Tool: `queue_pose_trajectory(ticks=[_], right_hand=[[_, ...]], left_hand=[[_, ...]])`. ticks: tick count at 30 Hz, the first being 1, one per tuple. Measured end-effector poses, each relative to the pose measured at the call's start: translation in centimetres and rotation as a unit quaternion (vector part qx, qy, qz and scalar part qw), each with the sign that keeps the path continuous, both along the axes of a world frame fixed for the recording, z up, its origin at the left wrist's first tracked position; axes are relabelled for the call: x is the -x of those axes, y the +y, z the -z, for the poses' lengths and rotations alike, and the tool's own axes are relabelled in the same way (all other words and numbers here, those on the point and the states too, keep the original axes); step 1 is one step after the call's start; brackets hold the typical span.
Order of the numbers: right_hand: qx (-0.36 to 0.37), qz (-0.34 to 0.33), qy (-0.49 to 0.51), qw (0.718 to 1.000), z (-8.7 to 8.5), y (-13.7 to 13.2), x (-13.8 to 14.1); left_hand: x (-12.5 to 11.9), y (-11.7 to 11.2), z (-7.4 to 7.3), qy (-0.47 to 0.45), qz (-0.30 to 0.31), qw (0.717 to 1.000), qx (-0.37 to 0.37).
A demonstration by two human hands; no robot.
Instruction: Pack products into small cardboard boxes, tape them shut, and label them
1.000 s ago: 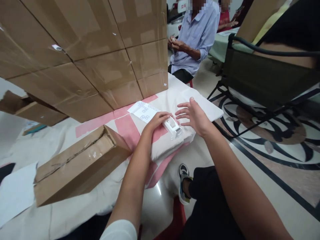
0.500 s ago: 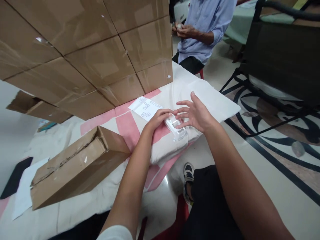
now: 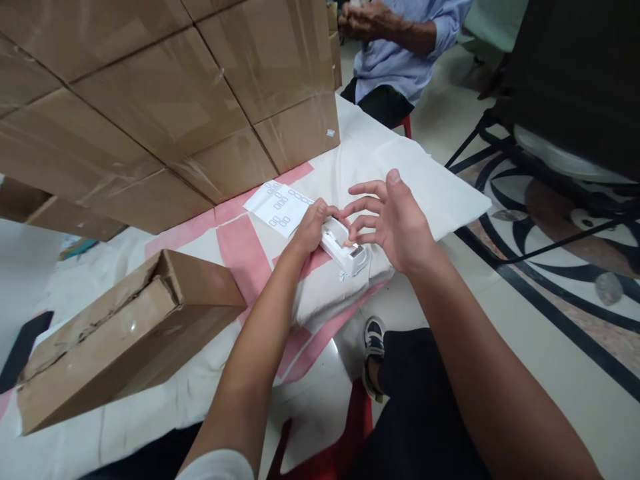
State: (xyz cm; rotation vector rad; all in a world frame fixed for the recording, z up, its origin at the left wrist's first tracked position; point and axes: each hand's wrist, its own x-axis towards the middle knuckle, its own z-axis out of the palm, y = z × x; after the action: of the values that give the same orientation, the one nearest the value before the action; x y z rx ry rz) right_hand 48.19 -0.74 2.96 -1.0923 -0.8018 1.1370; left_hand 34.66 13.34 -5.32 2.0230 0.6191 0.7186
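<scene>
A small white plastic device (image 3: pixel 350 257), with a dark slot near its near end, rests at the corner of the cloth-covered table. My left hand (image 3: pixel 313 227) is closed around its far end, with bent fingers and the thumb on top. My right hand (image 3: pixel 395 223) is beside it on the right, fingers spread and slightly curled, fingertips over or touching the device's edge; exact contact is hard to tell. Just left of the device lies a white sheet (image 3: pixel 270 203) printed with blue rectangles, partly beneath my left hand.
Taped cardboard cartons (image 3: pixel 165 100) form a wall at the back left. A single carton (image 3: pixel 125 347) lies on the table at left. White paper (image 3: pixel 430 193) covers the right corner. Across from me sits a person in a blue shirt (image 3: pixel 390 77). A dark folding chair (image 3: pixel 565 100) stands right.
The camera view has shifted, so the cartons appear farther left. My right fingers have come a little closer to the device; my left hand stays at its far end.
</scene>
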Motion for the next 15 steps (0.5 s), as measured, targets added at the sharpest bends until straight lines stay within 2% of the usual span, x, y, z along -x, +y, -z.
queue_pose_trajectory(ticks=[3,8,15], right_hand=[[-0.015,0.000,-0.026,1.000,0.2,-0.3,0.1],[-0.051,-0.012,-0.056,0.997,0.9,-0.6,0.7],[-0.046,0.018,-0.077,0.996,-0.9,-2.6,1.0]], left_hand=[[0.3,0.5,0.2,-0.014,-0.029,0.996,-0.079],[0.8,1.3,0.7,-0.050,-0.038,0.990,-0.126],[0.9,1.7,1.1,-0.053,-0.046,0.986,-0.149]])
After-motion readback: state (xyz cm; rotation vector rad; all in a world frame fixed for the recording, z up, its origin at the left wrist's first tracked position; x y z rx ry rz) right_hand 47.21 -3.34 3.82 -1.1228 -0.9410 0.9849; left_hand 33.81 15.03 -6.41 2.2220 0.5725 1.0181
